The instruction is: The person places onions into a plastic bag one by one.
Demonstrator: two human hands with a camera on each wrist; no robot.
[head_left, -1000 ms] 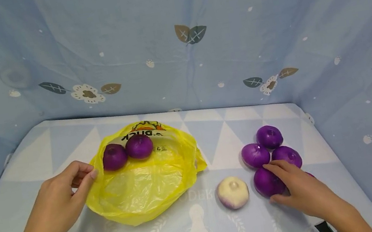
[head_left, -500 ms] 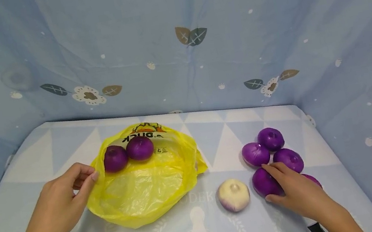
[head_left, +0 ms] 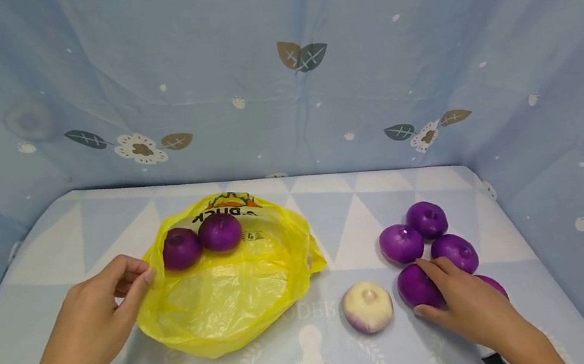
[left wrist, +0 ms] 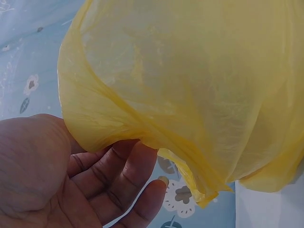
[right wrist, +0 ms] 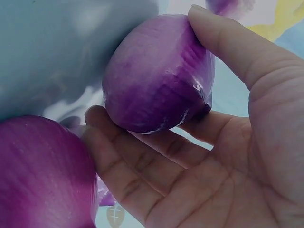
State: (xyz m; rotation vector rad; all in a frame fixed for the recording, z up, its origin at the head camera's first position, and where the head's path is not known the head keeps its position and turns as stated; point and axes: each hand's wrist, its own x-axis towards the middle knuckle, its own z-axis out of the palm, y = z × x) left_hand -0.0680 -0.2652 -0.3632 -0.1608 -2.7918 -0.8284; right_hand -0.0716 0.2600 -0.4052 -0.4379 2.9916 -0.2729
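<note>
The purple onion (head_left: 416,285) nearest the pale one sits in the cluster to the right of the yellow bag (head_left: 228,283) — the right hand (head_left: 463,304) curls thumb and fingers round it, though it looks not yet lifted. The left hand (head_left: 96,311) pinches the bag's rim, holding its mouth wide. Two onions (head_left: 200,241) lie inside; by my count five purple ones and the white onion (head_left: 367,306) are left. Against half a second ago, little differs — the fingers have closed slightly tighter.

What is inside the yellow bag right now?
Two purple onions sit at the far end inside the yellow bag, which the left hand holds open. Nothing else shows through the plastic.
</note>
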